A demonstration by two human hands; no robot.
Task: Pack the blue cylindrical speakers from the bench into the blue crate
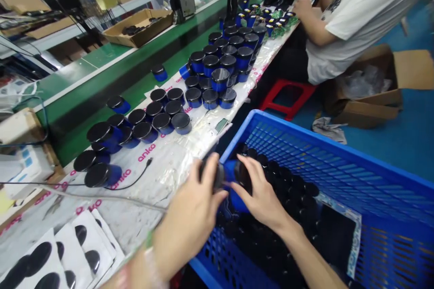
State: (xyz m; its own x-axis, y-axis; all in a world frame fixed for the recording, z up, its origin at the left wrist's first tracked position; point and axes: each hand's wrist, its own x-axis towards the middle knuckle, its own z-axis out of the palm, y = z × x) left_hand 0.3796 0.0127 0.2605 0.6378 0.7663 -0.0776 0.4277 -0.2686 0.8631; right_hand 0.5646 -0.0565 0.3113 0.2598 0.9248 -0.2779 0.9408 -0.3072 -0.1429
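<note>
My left hand (pixel 200 194) has its fingers wrapped round a dark round piece (pixel 219 176), partly hidden by the fingers. Beside it, my right hand (pixel 259 189) grips a blue cylinder with a black top (pixel 239 198). Both hands are close together over the near left rim of a blue plastic basket (pixel 339 153). Inside the basket lie several black-topped pieces (pixel 288 180) in rows. Left of the hands, several blue cylinders with glossy black tops (pixel 162 122) stand on the covered bench (pixel 176 162), and a few lie tilted on their sides.
Sheets with black ovals (pixel 84 248) lie at the lower left, near a thin cable (pixel 135 180). A person in a white shirt (pixel 366 13) works at the upper right, near a red stool (pixel 288 97) and an open cardboard box (pixel 369 95).
</note>
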